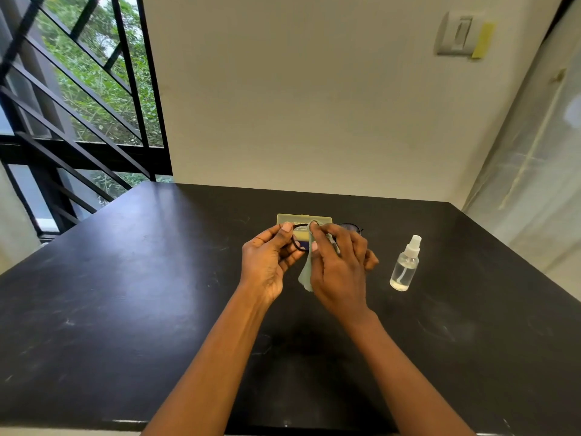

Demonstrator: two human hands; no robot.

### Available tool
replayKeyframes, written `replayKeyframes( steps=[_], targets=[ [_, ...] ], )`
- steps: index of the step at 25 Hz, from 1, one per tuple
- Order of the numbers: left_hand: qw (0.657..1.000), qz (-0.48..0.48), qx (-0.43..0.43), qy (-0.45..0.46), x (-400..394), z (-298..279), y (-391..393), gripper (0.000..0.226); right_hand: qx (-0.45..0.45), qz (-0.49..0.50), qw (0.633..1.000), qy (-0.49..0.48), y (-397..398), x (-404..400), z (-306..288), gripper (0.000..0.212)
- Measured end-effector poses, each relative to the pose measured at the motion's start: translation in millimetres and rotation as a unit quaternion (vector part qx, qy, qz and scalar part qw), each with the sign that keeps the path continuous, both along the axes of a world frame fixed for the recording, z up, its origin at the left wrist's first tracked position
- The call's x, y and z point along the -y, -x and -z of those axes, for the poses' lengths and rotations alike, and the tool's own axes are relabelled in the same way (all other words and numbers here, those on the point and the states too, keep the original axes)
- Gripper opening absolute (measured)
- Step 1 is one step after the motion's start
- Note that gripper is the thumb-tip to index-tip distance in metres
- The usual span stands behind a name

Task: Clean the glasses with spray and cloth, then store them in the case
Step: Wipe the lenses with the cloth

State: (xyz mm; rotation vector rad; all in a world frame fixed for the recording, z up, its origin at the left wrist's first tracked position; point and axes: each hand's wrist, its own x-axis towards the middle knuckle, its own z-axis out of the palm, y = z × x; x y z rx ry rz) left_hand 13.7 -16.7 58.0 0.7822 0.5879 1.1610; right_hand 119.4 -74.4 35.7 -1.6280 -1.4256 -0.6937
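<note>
Black table (157, 278): left hand (267, 262) grips glasses (349, 228), right hand (339, 269) cloth (305, 275); bottle (405, 265) holds clear liquid.

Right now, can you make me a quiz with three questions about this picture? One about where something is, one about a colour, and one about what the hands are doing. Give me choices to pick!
1. Where is the spray bottle?
A. Right of the hands, standing on the table
B. Left of the hands, lying flat
C. Held in the left hand

2. What colour is the cloth?
A. Bright red
B. Pale green
C. Black

3. What is the right hand doing?
A. Resting flat on the table
B. Squeezing the bottle
C. Pressing the cloth on the glasses

Answers:
1. A, the bottle stands upright alone, right of both hands.
2. B, the cloth hanging between the hands is pale green.
3. C, the right hand pinches the cloth over a lens while the left hand holds the frame, in front of the case.
</note>
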Motion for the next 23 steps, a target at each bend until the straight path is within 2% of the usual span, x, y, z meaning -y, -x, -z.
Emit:
replayKeyframes(
  steps=[5, 10, 18, 23],
  targets=[
    [0.999, -0.015, -0.018, -0.022, 1.7, 1.4, -0.1, 0.016, 0.076, -0.003, 0.997, -0.006, 8.0, 0.6, 8.8, 0.038],
    [1.0, -0.008, -0.016, -0.019, 1.6, 4.8, 2.2, 0.012, 0.152, 0.011, 0.987, -0.042, -3.6, 7.4, 18.6, 0.035],
    [1.0, 0.003, -0.012, -0.025, 6.0, 5.3, -1.9, 0.009, 0.035, 0.055, 0.997, -0.046, -1.4, 2.5, 3.4, 0.034],
    [0.999, -0.003, -0.017, -0.038, 6.6, 6.5, -5.4, 0.013, 0.101, 0.041, 0.991, -0.08, 13.7, -0.9, 7.9, 0.035]
  ],
)
